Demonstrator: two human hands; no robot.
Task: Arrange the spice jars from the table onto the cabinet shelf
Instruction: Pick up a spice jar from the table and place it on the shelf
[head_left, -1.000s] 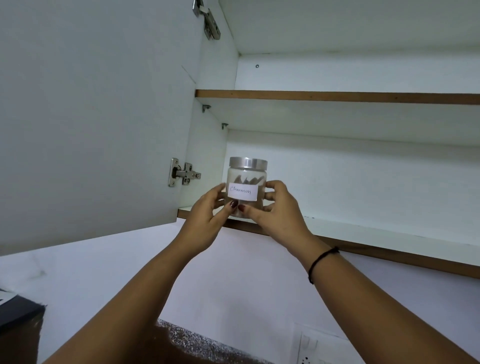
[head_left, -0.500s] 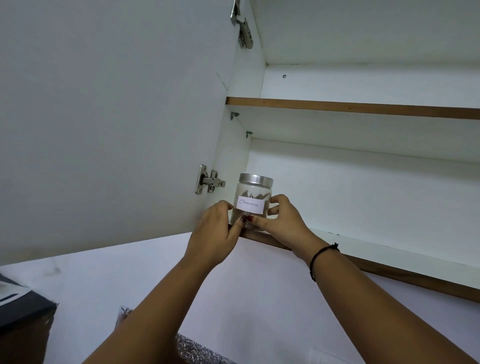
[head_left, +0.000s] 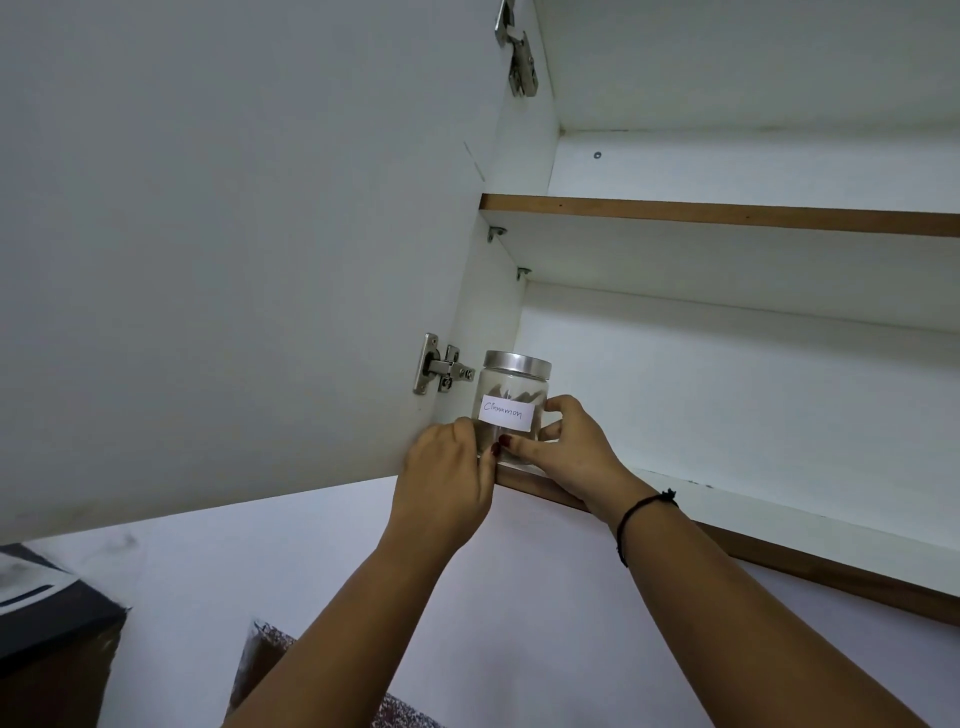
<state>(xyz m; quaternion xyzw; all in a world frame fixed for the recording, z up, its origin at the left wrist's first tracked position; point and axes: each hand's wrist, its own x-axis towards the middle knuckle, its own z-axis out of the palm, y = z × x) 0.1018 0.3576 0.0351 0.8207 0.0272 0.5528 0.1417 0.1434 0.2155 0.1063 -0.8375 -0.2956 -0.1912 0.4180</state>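
A clear glass spice jar (head_left: 511, 387) with a silver lid and a white label reading "Cinnamon" stands at the far left end of the cabinet's bottom shelf (head_left: 769, 512), close to the side wall. My left hand (head_left: 447, 483) grips its lower left side. My right hand (head_left: 571, 452) wraps its lower right side, thumb across the front under the label. Brown sticks show inside the jar. The jar's base is hidden behind my fingers.
The open cabinet door (head_left: 234, 249) hangs at the left on two metal hinges (head_left: 441, 366). A second shelf (head_left: 727, 215) runs above. The bottom shelf stretches to the right of the jar. A dark box (head_left: 47, 608) sits at lower left.
The jar has gone from the shelf's front edge deeper and left into the corner, with both hands still on it. The camera view shifted, so the cabinet sits further right.
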